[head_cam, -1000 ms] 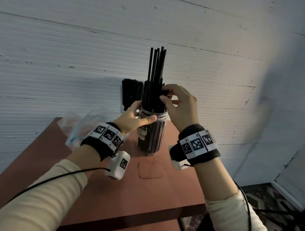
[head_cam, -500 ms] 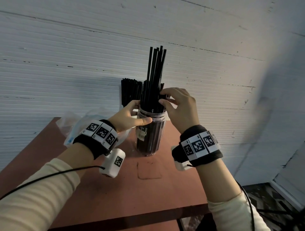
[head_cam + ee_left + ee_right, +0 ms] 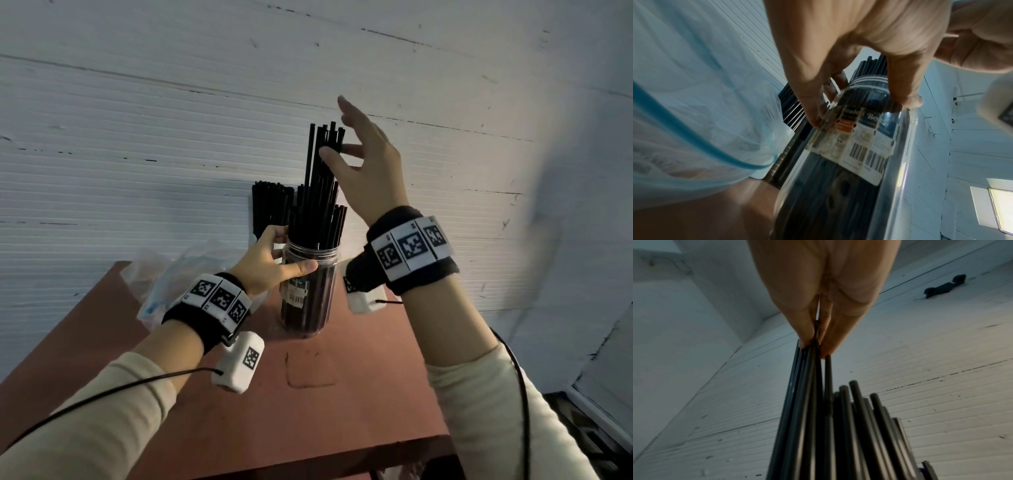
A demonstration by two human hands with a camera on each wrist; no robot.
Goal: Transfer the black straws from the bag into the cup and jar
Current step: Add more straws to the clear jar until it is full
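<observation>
A clear plastic jar [image 3: 308, 294] packed with black straws [image 3: 322, 192] stands on the reddish table. My left hand [image 3: 291, 251] grips it around the neck, thumb in front and fingers behind; the left wrist view shows the same hold on the jar [image 3: 859, 186]. My right hand [image 3: 335, 150] is raised and pinches the tops of the tallest straws, with one finger pointing up. In the right wrist view, the thumb and fingers [image 3: 807, 331] close on those straws [image 3: 807, 402]. A second straw bundle [image 3: 270, 205] stands behind the jar, its container hidden. The plastic bag [image 3: 171, 270] lies left of the jar.
The table [image 3: 342, 394] ends close to the right of the jar and at the front. A white ribbed wall [image 3: 137, 137] rises right behind the straws. The bag [image 3: 694, 113] presses close against the jar's left side.
My right hand has risen from the jar's rim to the tops of the tall straws and pinches them there. My left hand has stayed on the jar's neck.
</observation>
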